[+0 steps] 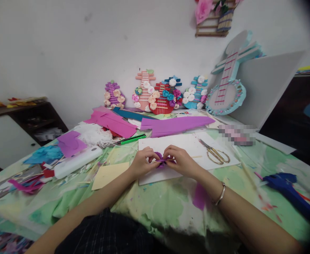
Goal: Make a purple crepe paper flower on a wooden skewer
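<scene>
Over a white board point(150, 179), my left hand point(143, 161) and my right hand point(180, 160) meet, thumbs and fingers closed in a pinch. Between them is a small piece of purple crepe paper point(160, 163), bunched and partly hidden by the fingers. Each hand grips one side of it. A thin wooden stick point(196, 156) shows just right of my right hand; its other end is hidden. Gold-handled scissors point(215, 153) lie on the board's right part, apart from both hands.
A blue glue gun point(287, 190) lies at the right. Behind the board are a purple paper strip point(178, 124), pink paper point(112, 121) and a green cutter point(132, 139). A yellow card point(110, 174) lies left. Flowered lute-shaped crafts point(162, 102) stand along the wall.
</scene>
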Demonstrator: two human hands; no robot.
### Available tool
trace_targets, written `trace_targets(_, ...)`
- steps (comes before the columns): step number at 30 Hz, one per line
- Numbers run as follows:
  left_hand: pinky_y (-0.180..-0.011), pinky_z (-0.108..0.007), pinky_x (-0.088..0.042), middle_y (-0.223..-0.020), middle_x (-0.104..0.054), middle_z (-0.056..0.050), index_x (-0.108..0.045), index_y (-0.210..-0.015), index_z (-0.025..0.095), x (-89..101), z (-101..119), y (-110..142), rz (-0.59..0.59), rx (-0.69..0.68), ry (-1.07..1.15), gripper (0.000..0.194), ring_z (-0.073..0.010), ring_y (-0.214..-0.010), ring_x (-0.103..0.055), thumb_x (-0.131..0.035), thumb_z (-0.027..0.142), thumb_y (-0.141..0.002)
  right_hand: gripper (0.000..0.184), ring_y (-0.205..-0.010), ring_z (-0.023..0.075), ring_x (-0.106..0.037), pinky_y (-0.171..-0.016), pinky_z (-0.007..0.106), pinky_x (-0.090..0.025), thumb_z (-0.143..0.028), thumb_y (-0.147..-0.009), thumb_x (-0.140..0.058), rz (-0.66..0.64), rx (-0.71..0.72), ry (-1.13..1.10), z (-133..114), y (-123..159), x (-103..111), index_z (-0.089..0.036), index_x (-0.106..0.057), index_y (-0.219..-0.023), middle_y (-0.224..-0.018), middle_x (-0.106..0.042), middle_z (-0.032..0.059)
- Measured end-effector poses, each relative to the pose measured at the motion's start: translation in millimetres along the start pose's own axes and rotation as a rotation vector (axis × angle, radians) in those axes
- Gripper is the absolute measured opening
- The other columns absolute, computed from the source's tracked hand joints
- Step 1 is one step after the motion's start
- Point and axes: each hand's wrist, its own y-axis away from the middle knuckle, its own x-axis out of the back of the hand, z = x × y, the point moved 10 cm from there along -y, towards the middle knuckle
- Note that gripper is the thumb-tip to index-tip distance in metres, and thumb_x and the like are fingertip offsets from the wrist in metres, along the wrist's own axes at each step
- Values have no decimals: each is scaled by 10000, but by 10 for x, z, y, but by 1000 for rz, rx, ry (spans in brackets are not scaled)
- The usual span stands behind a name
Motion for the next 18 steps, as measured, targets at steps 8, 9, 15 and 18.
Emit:
trace_targets(8,-591,-249,-357,-527,-436,35,-669,-679,157,18,-4,-6,25,17,47,35,-107,-567,-439,-689,175,-702,204,-804,146,-533,-714,253,-432,17,-686,-534,37,-17,-4,16,-8,-3,-153,-592,-783,-852,-563,42)
trace_targets(9,-588,-247,-358,-527,-435,36,-667,-677,156,22,-4,-5,29,20,50,34,-106,-565,-438,-688,171,-700,202,-803,146,-532,-713,254,-431,17,-686,-534,40,-17,-4,15,-8,-2,-153,-589,-780,-849,-562,41)
trace_targets(15,-587,-247,-375,-586,-524,10,-631,-667,152,4,-16,-2,15,62,61,54,-107,-578,-441,-671,162,-701,198,-776,145,-520,-696,253,-422,21,-682,-525,58,-17,6,25,-3,-13,-157,-567,-758,-814,-554,33)
trace_targets(18,-589,-249,-376,-602,-543,2,-625,-672,154,-3,-32,-2,7,67,67,52,-114,-592,-449,-668,163,-698,207,-763,142,-520,-690,253,-420,25,-675,-520,66,-18,7,37,-3,-16,-159,-568,-755,-815,-551,32)
